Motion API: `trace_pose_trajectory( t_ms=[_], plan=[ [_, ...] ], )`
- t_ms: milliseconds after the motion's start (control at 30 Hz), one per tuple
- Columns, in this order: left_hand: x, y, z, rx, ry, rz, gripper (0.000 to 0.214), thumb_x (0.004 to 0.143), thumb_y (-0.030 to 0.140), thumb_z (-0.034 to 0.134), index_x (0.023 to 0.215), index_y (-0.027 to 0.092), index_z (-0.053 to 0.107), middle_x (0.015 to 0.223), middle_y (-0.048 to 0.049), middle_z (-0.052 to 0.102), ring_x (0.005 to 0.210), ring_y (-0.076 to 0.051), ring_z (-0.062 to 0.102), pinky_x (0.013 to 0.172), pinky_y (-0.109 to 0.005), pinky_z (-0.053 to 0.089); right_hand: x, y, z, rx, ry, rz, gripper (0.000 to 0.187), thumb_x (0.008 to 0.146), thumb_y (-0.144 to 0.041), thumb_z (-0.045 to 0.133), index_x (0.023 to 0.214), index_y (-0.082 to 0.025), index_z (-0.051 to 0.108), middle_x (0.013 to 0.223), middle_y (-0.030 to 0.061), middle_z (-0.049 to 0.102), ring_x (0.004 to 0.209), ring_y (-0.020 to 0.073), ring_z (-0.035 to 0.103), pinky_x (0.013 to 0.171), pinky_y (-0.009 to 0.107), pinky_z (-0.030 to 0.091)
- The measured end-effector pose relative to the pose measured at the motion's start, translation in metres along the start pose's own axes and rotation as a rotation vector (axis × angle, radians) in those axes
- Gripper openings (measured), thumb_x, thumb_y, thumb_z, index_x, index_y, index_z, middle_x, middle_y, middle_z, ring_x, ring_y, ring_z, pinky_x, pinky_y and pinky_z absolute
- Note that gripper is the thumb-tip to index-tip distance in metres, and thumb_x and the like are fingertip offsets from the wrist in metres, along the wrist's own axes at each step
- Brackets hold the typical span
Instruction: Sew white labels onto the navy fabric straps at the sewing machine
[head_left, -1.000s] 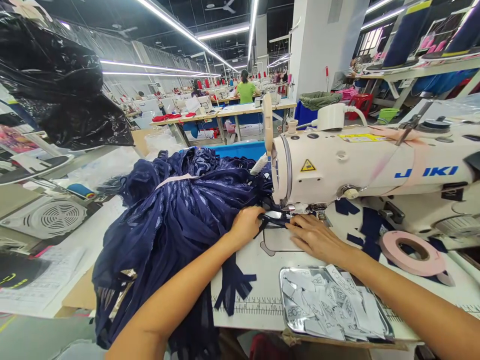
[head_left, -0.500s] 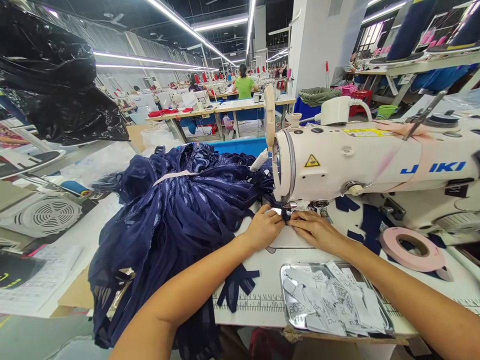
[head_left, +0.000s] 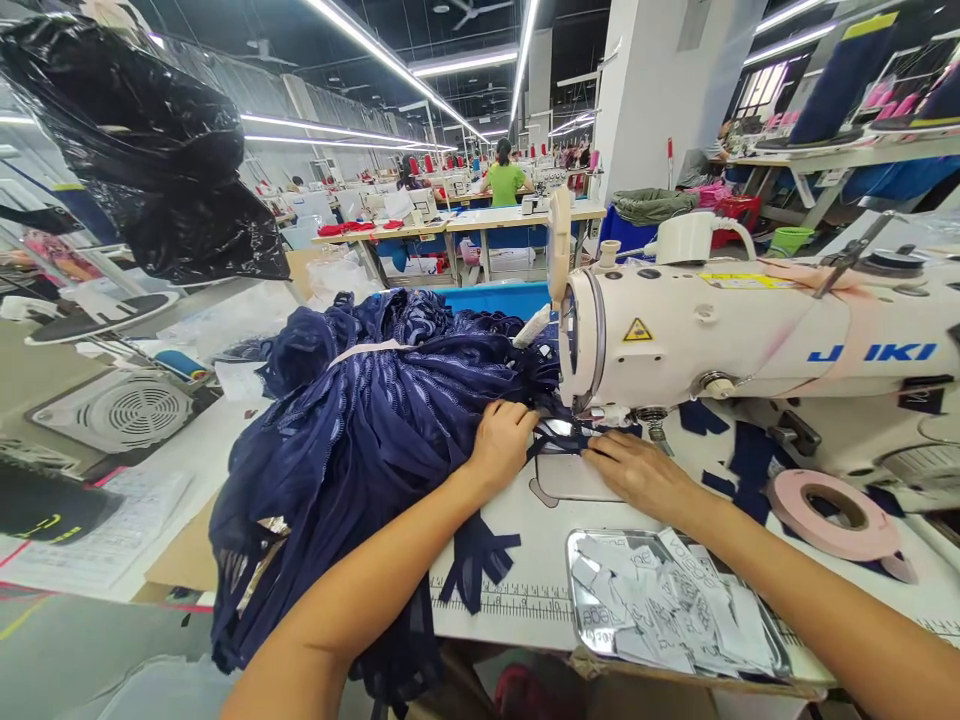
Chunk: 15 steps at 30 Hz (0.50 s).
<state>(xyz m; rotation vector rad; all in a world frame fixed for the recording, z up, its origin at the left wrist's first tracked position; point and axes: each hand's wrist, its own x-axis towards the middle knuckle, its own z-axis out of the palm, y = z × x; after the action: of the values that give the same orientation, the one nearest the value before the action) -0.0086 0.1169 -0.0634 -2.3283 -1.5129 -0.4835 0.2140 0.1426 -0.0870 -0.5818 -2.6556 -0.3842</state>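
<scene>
My left hand [head_left: 504, 440] has its fingers curled over the end of a narrow navy fabric strip [head_left: 566, 440], left of the needle area. The strip runs under the head of a white sewing machine [head_left: 675, 320]. On its right side my right hand [head_left: 641, 472] pinches the strip, thumb and fingers close together beside the presser foot. The exact grip of the fingertips is partly hidden. A big bundle of navy fabric [head_left: 375, 420], tied with a pale band [head_left: 367, 349], lies against my left forearm.
A metal tray [head_left: 574, 590] of printed white labels [head_left: 667, 605] sits at the table's front edge. Right of it lies a roll of pink tape [head_left: 832, 515] among navy scraps [head_left: 752, 455]. A black plastic bag [head_left: 172, 150] hangs at upper left. A person in green [head_left: 505, 182] sits farther back.
My left hand has moved left, away from the needle, drawing the strip out between the hands. My right hand stays near the presser foot. The view has shifted slightly left.
</scene>
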Motion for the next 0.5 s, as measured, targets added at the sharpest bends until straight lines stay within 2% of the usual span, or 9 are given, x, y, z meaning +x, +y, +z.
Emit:
trace_pose_trajectory(
  t_ms=[100, 200, 333, 500],
  plan=[
    [0.0, 0.008, 0.002, -0.121, -0.002, 0.188, 0.033, 0.076, 0.005, 0.043, 0.106, 0.014, 0.055, 0.106, -0.0079, 0.06, 0.103, -0.021, 0.05, 0.094, -0.04, 0.032, 0.001, 0.0, -0.001, 0.028, -0.002, 0.013, 0.023, 0.083, -0.007, 0.041, 0.094, -0.013, 0.061, 0.092, 0.01, 0.06, 0.084, 0.0208, 0.054, 0.074, 0.035, 0.049],
    [-0.002, 0.015, 0.004, -0.189, -0.093, 0.311, 0.033, 0.078, 0.007, 0.043, 0.108, 0.014, 0.054, 0.115, -0.0085, 0.057, 0.112, -0.022, 0.046, 0.095, -0.042, 0.03, 0.001, 0.0, -0.002, 0.058, -0.005, 0.027, 0.024, 0.082, -0.008, 0.041, 0.096, -0.013, 0.06, 0.093, 0.01, 0.06, 0.086, 0.0212, 0.053, 0.075, 0.035, 0.049],
    [-0.003, 0.016, 0.005, -0.225, -0.204, 0.303, 0.033, 0.081, 0.007, 0.04, 0.11, 0.016, 0.054, 0.12, -0.0077, 0.056, 0.113, -0.02, 0.047, 0.095, -0.043, 0.031, 0.001, 0.001, -0.003, 0.083, -0.017, 0.044, 0.025, 0.082, -0.007, 0.041, 0.098, -0.013, 0.059, 0.094, 0.0099, 0.059, 0.088, 0.0214, 0.053, 0.076, 0.036, 0.049],
    [-0.002, 0.017, 0.003, -0.192, -0.251, 0.299, 0.034, 0.083, 0.009, 0.04, 0.114, 0.015, 0.052, 0.124, -0.008, 0.053, 0.114, -0.022, 0.047, 0.095, -0.044, 0.031, 0.002, 0.0, -0.005, 0.09, -0.003, 0.039, 0.025, 0.081, -0.007, 0.041, 0.097, -0.011, 0.06, 0.094, 0.0111, 0.059, 0.088, 0.0224, 0.053, 0.075, 0.036, 0.05]
  ],
)
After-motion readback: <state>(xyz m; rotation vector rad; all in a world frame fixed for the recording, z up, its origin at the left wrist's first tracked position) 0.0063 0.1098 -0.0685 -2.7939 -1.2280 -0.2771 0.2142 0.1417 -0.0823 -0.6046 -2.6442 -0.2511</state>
